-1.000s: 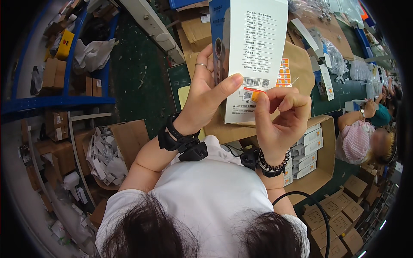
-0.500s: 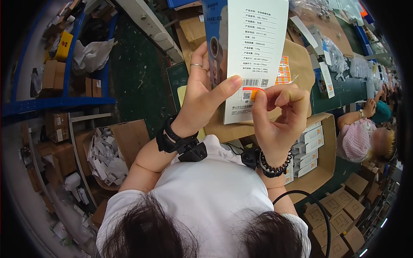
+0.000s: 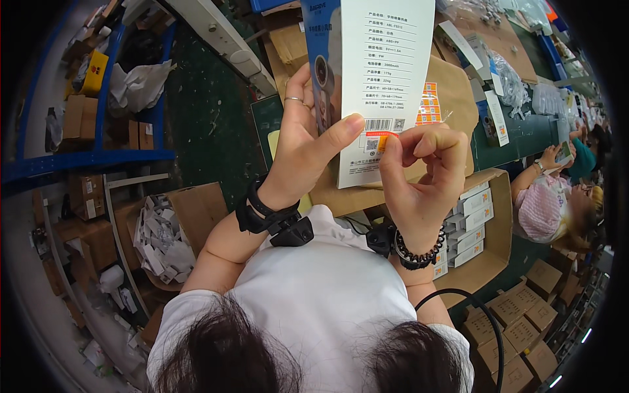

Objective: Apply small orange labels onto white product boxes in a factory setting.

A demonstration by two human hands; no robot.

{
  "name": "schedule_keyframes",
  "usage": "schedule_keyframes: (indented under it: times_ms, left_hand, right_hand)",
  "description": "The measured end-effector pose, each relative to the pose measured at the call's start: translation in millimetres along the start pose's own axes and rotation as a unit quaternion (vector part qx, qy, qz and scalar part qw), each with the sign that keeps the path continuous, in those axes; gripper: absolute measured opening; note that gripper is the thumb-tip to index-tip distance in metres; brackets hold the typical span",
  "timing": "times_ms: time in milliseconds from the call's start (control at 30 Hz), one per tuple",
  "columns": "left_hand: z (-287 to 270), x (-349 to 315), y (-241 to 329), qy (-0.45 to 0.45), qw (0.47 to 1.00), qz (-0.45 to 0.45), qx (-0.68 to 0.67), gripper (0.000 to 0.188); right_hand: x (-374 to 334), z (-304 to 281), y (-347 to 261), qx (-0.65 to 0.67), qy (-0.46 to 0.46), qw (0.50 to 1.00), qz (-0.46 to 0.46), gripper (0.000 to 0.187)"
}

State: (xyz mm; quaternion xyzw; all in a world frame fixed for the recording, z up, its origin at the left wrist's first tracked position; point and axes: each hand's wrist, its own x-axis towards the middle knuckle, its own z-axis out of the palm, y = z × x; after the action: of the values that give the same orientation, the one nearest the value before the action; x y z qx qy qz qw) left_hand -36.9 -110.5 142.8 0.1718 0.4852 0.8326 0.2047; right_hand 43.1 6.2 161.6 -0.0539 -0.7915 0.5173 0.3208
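Note:
My left hand (image 3: 308, 131) is closed round a tall box (image 3: 386, 65), its thumb on the white printed face and its fingers behind the blue side. The box carries a picture of a small fan. Low on the white face, below a barcode, lies an orange-and-white sticker (image 3: 376, 141). My right hand (image 3: 429, 164) pinches that sticker's right edge between thumb and forefinger, against the box. Behind the box, a sheet of orange stickers (image 3: 428, 103) rests on brown cardboard (image 3: 458, 98).
An open carton (image 3: 496, 229) to my right holds several white boxes (image 3: 473, 219). At left a carton (image 3: 200, 213) is full of white scraps, near blue shelving (image 3: 85, 157). Flat box blanks (image 3: 496, 118) lie on the green table. Another person (image 3: 544, 203) works at far right.
The box and both hands have shifted slightly left. My right fingers stay on the sticker's edge. At far right, the other person has moved and a small item now shows by their hands.

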Motion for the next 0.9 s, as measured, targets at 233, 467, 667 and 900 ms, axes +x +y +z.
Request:
schedule_keyframes:
  times_ms: [233,467,667,900]
  left_hand:
    - [0.2,0.5,-0.6,-0.002,1.0,-0.001,-0.001,0.074]
    - [0.4,0.2,-0.5,-0.004,1.0,0.01,0.001,0.074]
    - [0.3,-0.1,-0.2,-0.005,1.0,0.014,0.017,0.075]
    - [-3.3,0.4,-3.2,0.015,0.999,0.018,0.036,0.07]
  right_hand:
    - [0.5,-0.9,1.5,-0.011,-0.005,1.0,0.0,0.028]
    - [0.6,-0.9,2.3,-0.026,-0.005,1.0,0.003,0.027]
    - [1.2,-0.3,3.2,-0.039,0.0,0.999,-0.005,0.027]
    - [9.9,-9.3,-2.2,-0.209,-0.02,0.977,-0.034,0.022]
